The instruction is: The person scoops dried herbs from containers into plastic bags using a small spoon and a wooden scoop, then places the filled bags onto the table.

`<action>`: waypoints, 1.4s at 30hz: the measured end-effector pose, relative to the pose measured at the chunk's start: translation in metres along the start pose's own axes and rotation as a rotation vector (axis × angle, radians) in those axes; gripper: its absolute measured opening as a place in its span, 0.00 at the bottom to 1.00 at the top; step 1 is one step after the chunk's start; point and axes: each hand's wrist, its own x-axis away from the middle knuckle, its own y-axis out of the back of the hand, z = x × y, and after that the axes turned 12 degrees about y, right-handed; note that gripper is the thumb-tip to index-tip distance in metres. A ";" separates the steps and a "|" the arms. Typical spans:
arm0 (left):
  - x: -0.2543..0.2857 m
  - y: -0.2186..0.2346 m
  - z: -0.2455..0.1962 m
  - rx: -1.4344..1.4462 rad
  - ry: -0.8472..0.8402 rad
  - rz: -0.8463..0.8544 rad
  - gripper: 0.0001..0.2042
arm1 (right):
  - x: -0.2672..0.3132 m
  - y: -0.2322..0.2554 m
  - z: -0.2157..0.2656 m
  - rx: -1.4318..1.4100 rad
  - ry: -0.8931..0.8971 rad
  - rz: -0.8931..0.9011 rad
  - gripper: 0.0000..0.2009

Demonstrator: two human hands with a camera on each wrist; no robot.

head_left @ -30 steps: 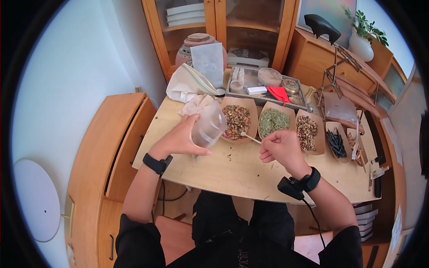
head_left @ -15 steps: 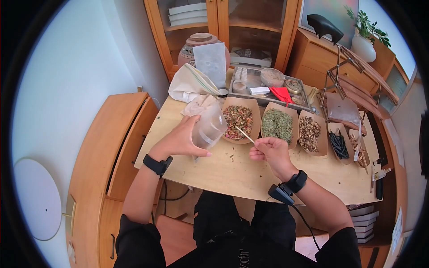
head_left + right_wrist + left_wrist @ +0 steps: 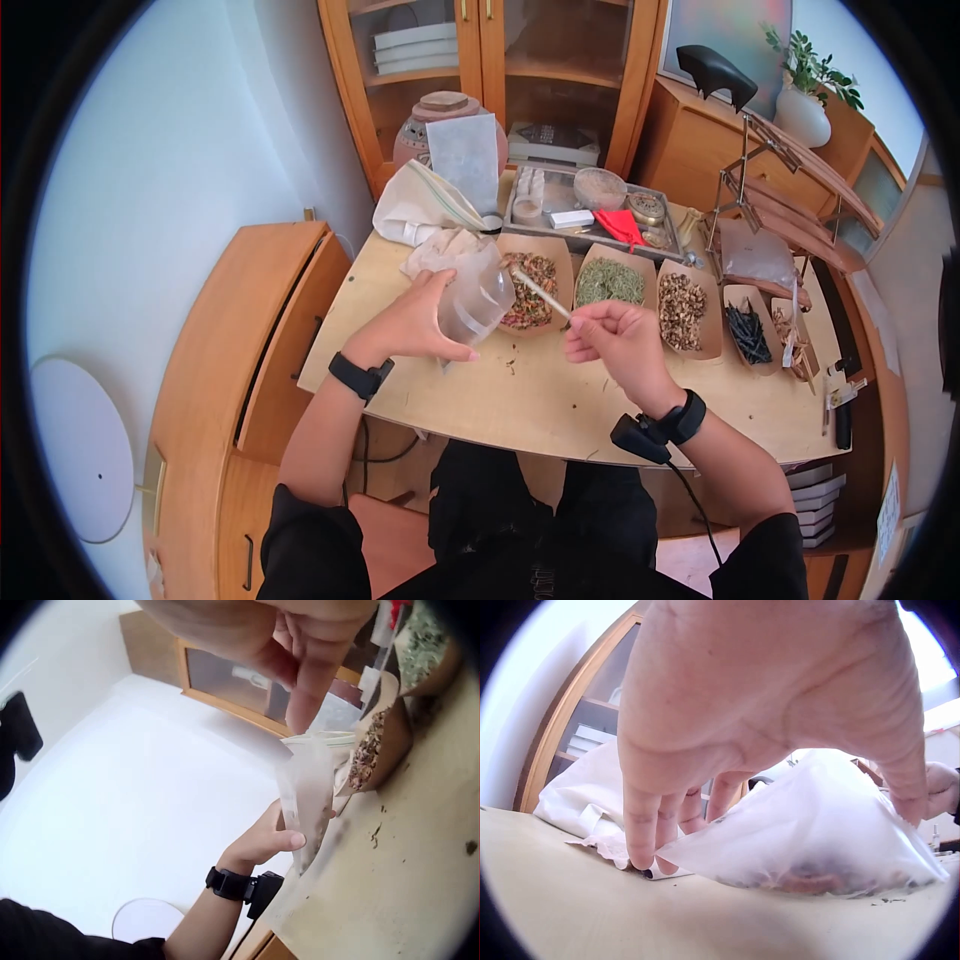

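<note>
My left hand (image 3: 412,318) grips a translucent pouch (image 3: 474,296), thumb on the near side and fingers on the far side. Dark bits show through the bottom of the pouch (image 3: 817,879) in the left wrist view. Between thumb and fingers, my right hand (image 3: 622,345) pinches a thin pale spoon (image 3: 541,291). Its small scoop end overlaps the far part of the tray of dried petals (image 3: 562,262), close by the right edge of the pouch. From the right wrist view, the right hand (image 3: 307,652) is above the pouch's mouth, the spoon hidden.
Right of the petals stand paper trays of green herb (image 3: 610,285), brown chopped pieces (image 3: 683,312) and dark sticks (image 3: 747,333). Behind them is a grey tray (image 3: 660,243) with a red cloth (image 3: 620,227). A cream zip bag (image 3: 420,200) lies behind the pouch. Crumbs dot the table (image 3: 500,400).
The spoon went down into the dried petals, then came up and left toward the pouch. My right hand moved left, then slightly back right. The left hand kept its hold on the pouch.
</note>
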 end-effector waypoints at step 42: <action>0.005 0.002 0.006 0.021 -0.006 0.032 0.57 | 0.004 -0.002 -0.026 -0.084 -0.130 -0.141 0.06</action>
